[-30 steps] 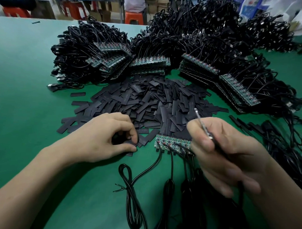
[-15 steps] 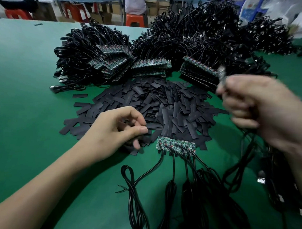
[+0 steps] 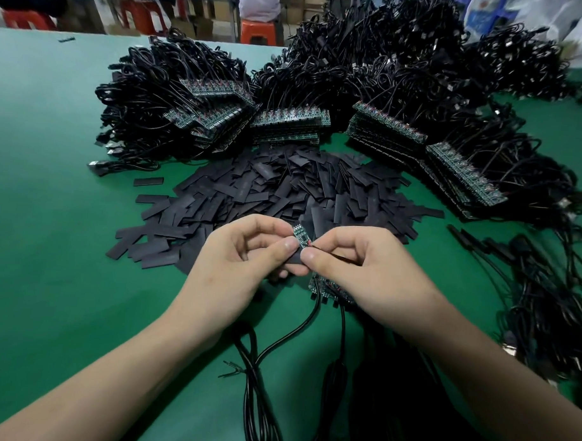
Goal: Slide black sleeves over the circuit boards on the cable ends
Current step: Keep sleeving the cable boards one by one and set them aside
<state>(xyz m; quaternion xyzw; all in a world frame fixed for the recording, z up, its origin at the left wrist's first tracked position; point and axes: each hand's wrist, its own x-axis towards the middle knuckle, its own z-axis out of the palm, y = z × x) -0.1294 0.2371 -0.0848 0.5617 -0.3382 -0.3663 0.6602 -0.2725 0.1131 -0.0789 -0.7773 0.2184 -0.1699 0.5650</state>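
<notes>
A small green circuit board on a black cable end sticks up between my two hands. My right hand pinches the cable just behind the board. My left hand pinches a black sleeve at the board's lower end; most of the sleeve is hidden by my fingers. A loose heap of flat black sleeves lies just beyond my hands. Under my right hand a row of boards with cables lies on the green table.
Big piles of black cables with stacked green boards ring the far side of the sleeves. More cables lie at the right, and coiled cables run toward me. Orange stools and a seated person are behind the table.
My right hand came back from the upper right to the centre with a cable end. My left hand lifted off the sleeve heap with a sleeve and met it at the board.
</notes>
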